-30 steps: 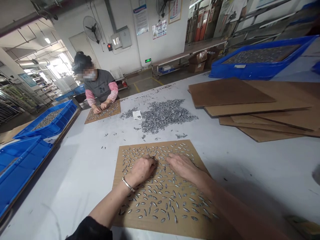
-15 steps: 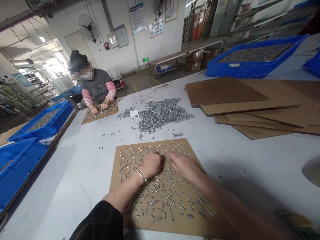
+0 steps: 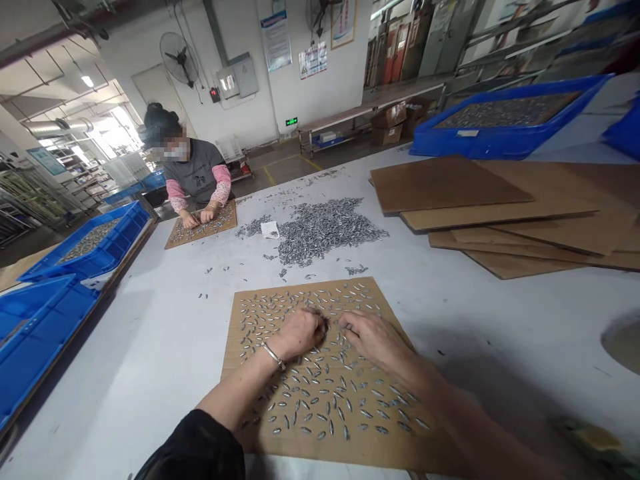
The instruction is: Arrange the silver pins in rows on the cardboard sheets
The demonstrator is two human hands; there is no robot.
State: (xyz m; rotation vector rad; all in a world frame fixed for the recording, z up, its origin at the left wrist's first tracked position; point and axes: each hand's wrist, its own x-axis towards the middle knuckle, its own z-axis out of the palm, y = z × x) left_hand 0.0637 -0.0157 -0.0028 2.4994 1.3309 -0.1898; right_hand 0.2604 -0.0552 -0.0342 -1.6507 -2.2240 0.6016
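A brown cardboard sheet [image 3: 250,437] lies on the white table right in front of me, covered with several small grey oval metal pieces [image 3: 325,400]. My left hand [image 3: 299,331], with a bracelet on the wrist, rests on the sheet with fingers curled down onto the pieces. My right hand [image 3: 376,339] lies beside it, fingers bent and pressed on the pieces. The two hands' fingertips almost meet near the sheet's middle. What the fingers pinch is too small to see.
A big loose pile of metal pieces [image 3: 325,230] lies beyond the sheet. A co-worker [image 3: 193,177] works on another cardboard sheet [image 3: 200,227] at the far left. Blue crates [image 3: 85,247] line the left edge; another crate [image 3: 505,117] and stacked cardboard [image 3: 500,207] sit right.
Both hands have stayed on the sheet, shifting slightly; the left hand has curled tighter and moved right toward the right hand. The camera has tilted a little.
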